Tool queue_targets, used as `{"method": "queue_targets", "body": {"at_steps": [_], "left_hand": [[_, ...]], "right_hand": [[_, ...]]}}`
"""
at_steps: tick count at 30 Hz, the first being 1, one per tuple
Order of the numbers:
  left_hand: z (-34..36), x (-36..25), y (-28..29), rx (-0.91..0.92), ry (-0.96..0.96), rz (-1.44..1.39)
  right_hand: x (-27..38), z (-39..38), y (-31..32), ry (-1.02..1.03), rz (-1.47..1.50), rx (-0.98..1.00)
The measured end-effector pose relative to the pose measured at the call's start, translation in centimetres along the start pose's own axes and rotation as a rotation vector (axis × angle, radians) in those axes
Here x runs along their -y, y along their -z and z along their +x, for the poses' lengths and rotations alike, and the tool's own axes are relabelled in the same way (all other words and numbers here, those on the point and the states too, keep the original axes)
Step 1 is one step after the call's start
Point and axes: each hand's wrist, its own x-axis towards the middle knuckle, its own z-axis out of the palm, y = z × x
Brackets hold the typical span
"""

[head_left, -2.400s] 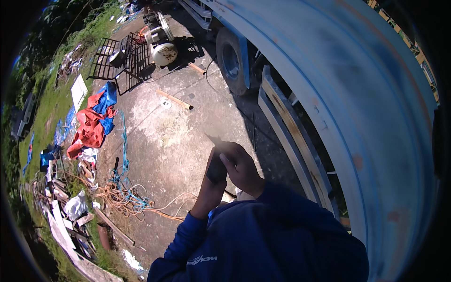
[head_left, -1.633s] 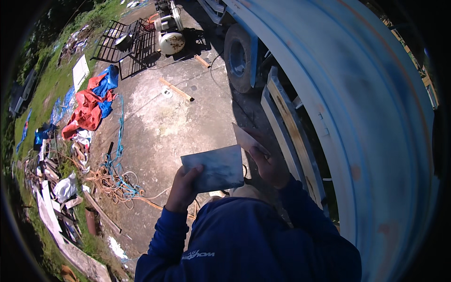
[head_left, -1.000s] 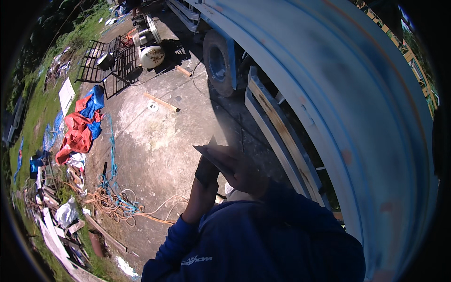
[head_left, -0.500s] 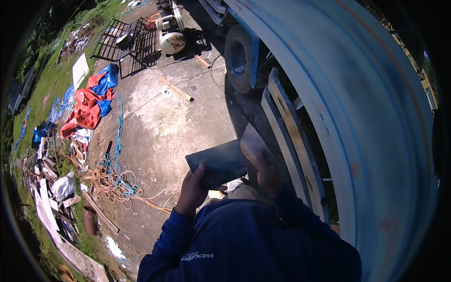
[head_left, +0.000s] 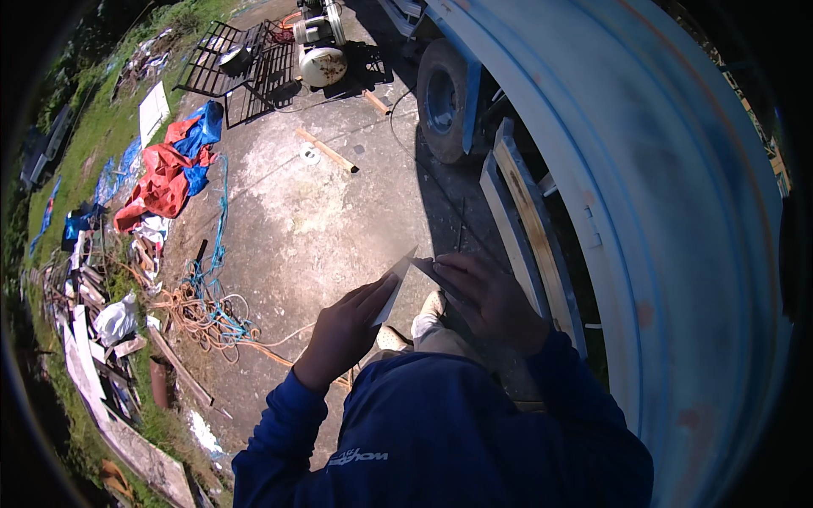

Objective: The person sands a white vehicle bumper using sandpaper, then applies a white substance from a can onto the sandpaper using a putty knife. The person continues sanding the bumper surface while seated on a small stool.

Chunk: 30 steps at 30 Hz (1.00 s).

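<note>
My left hand (head_left: 340, 328) is closed on a thin pale sheet (head_left: 389, 300), tilted steeply and seen nearly edge-on. It looks like sandpaper, paper side showing. In my right hand (head_left: 500, 306), a dark grey sheet (head_left: 442, 281) is pinched, its fingers lying along the upper edge. The two sheets come together in a peak in front of my body; whether they are joined there I cannot tell. Both hands are at waist height above the concrete, with my shoes (head_left: 430, 306) below them.
A blue-grey vehicle panel (head_left: 669, 212) curves along my right, beside a wheel (head_left: 442, 100) and a long frame (head_left: 529, 220). Tangled rope (head_left: 207, 317), red and blue tarps (head_left: 165, 182) and scrap boards (head_left: 85, 356) lie left. Ahead are a compressor (head_left: 322, 66), metal rack (head_left: 233, 68) and wooden stick (head_left: 327, 151).
The dark sheet, earlier spread flat, and the lighter piece now stand steeply tilted, meeting at a peak. My left hand has turned palm inward; my right hand has moved slightly right.
</note>
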Motion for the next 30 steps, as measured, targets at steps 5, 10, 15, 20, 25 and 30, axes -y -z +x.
{"method": "queue_targets", "body": {"at_steps": [5,10,15,20,25,30], "left_hand": [[-0.1,-1.4,0.5,-0.009,-0.102,0.175],[-1.2,-1.6,0.6,-0.074,0.075,-0.083],[-1.2,-3.7,-0.5,-0.050,0.145,-0.393],[-0.2,-4.6,-0.6,-0.101,0.164,-0.370],[0.2,-1.2,-1.5,-0.236,0.241,-0.416],[-0.5,2.7,0.3,-0.233,0.280,-0.175]], "right_hand": [[-0.8,0.2,-1.1,-0.016,-0.083,-0.041],[-6.6,1.4,-0.7,-0.542,0.443,-0.378],[-8.6,5.3,-3.2,-0.458,0.612,-0.637],[-8.2,5.0,-7.7,-0.558,0.789,-0.521],[-6.7,0.6,-11.6,-0.564,0.697,-0.201],[-4.7,-0.7,-8.4,-0.631,0.608,-0.170]]}}
